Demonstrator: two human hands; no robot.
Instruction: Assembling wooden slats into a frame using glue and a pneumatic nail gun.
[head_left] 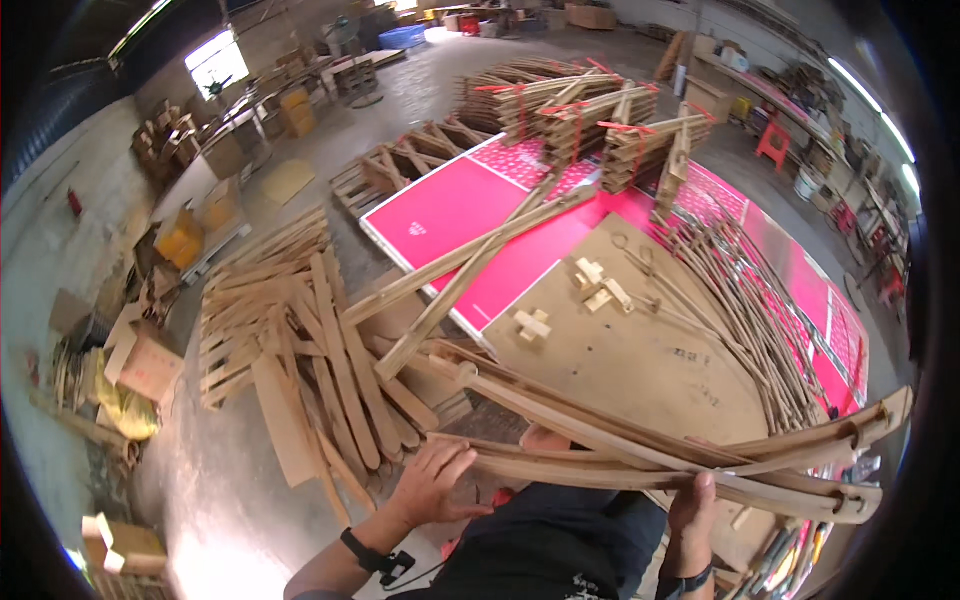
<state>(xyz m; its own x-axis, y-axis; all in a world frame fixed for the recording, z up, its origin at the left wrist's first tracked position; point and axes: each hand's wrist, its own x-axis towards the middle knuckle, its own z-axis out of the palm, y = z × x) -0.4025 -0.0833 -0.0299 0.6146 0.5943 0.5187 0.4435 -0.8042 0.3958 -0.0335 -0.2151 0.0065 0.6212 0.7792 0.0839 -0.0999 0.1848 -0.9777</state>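
Note:
Several long, curved bamboo slats lie crossed in front of my body, with round holes near some ends. My right hand grips them from below near the crossing at the right, its thumb over the front slat. My left hand is at the left end of the front slat, fingers stretched out and thumb apart. It seems to touch the slat's end without wrapping round it. Beyond the slats, small cross-shaped wooden pieces rest on a brown board.
Loose wooden slats are piled at the left. Bundled wooden frames with red ties stand at the far side of the pink-covered table. Thin rods lie along its right. Tools sit near my right forearm.

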